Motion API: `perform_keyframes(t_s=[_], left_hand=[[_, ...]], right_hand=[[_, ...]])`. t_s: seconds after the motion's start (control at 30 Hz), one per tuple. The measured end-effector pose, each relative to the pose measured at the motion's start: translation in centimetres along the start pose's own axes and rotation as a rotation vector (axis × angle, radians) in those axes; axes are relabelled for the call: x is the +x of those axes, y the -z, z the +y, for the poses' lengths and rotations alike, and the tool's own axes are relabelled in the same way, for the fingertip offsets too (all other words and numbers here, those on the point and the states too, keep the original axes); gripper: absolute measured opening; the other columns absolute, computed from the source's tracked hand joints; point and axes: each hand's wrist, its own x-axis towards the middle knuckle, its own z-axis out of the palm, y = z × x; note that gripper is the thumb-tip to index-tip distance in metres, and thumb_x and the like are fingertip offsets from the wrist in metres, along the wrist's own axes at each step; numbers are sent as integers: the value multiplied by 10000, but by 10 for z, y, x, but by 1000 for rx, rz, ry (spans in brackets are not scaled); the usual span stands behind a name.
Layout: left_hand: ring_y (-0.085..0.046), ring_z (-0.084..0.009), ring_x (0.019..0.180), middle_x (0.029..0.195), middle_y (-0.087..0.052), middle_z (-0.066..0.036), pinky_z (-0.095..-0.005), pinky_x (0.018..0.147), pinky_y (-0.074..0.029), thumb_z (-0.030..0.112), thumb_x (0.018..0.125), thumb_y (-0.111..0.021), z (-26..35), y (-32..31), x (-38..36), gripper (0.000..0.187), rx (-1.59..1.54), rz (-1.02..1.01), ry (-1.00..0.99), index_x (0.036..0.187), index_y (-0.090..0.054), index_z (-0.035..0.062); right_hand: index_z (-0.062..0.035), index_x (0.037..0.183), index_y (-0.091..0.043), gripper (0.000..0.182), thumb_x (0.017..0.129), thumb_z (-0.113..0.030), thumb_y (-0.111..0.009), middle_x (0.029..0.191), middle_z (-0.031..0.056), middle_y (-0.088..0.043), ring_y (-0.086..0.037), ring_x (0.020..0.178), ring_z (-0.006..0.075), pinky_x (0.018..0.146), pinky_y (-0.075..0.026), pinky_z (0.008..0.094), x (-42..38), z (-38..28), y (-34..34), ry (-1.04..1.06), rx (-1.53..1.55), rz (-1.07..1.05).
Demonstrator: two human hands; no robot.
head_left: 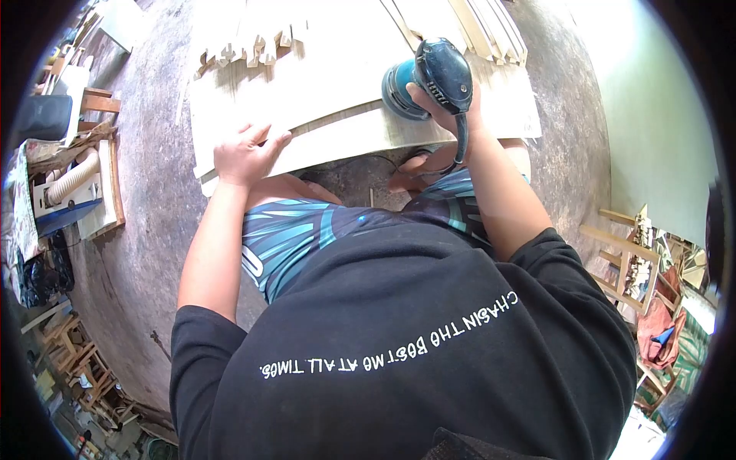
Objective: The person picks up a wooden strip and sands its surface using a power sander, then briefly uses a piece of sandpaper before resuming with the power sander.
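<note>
Blue sander point(426, 77) sits on the near edge of the pale wooden board point(337, 92); my right hand point(448, 107) is clamped round its grip. My left hand point(247, 153) lies flat, fingers spread, pressing that board's near-left edge. Wood strips point(491, 27) lie beyond the sander.

A bare grey concrete floor point(146, 230) fills the middle of the scene. At the left stand a machine with a pale ribbed hose point(73, 180) and stacked wooden frames point(77, 364). At the right, a pale green wall point(652, 115) rises behind more wooden frames point(629, 264) and bundled cloth point(659, 330). Daylight is even.
</note>
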Motion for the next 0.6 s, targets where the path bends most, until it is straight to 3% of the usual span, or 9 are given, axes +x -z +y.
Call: perform_keyframes(t_s=[0.17, 0.2, 0.33, 0.4, 0.47, 0.53, 0.6], left_hand=[[-748, -232, 728, 816, -755, -4, -373, 625, -591, 592, 819, -833, -10, -9, -4, 422, 23, -6, -4, 978, -837, 202], [-748, -233, 727, 815, -755, -4, -372, 623, -589, 590, 818, -835, -11, -9, -3, 419, 27, -1, -12, 970, -836, 200], [-746, -252, 728, 820, -756, -28, -386, 628, -585, 568, 822, -844, -6, -4, -2, 404, 46, -28, -7, 938, -825, 181], [-745, -280, 735, 822, -762, -62, -397, 656, -589, 534, 814, -867, 1, 2, 1, 403, 25, -57, 1, 938, -822, 152], [-735, -269, 715, 806, -744, -52, -396, 632, -574, 547, 817, -860, -5, -6, -1, 404, 12, -42, 25, 925, -815, 161], [-722, -263, 687, 804, -733, -26, -406, 589, -557, 587, 836, -825, -6, -6, -1, 398, 26, -90, 59, 879, -797, 192], [-726, -265, 688, 797, -737, -40, -401, 592, -556, 583, 834, -828, -6, -8, -2, 412, -33, -16, 18, 889, -804, 175]], right_hand=[[-105, 1217, -732, 580, 791, -450, -923, 1112, 86, -776, -744, 1023, 225, 946, -583, 388, 3, -19, -9, 53, 165, -135], [-105, 1199, -732, 553, 782, -401, -942, 1094, 70, -777, -741, 1005, 205, 939, -587, 377, 5, -26, -16, 156, 154, -104], [-104, 1319, -684, 632, 776, -281, -956, 1188, 72, -762, -716, 1071, 180, 1001, -561, 358, -4, -46, -67, -99, 602, -231], [-101, 1390, -652, 633, 823, -219, -907, 1257, 87, -744, -694, 1129, 176, 1037, -538, 346, -9, -63, -82, -154, 694, -270], [-86, 1414, -635, 604, 861, -191, -853, 1292, 127, -729, -696, 1169, 217, 1045, -532, 352, -9, -84, -88, -148, 536, -323], [-84, 1427, -616, 617, 871, -239, -833, 1290, 179, -717, -702, 1194, 318, 1032, -541, 388, -6, -98, -81, 69, 510, -281], [-92, 1410, -627, 607, 863, -244, -842, 1284, 159, -725, -709, 1183, 290, 1031, -543, 380, -6, -97, -84, 47, 511, -280]])
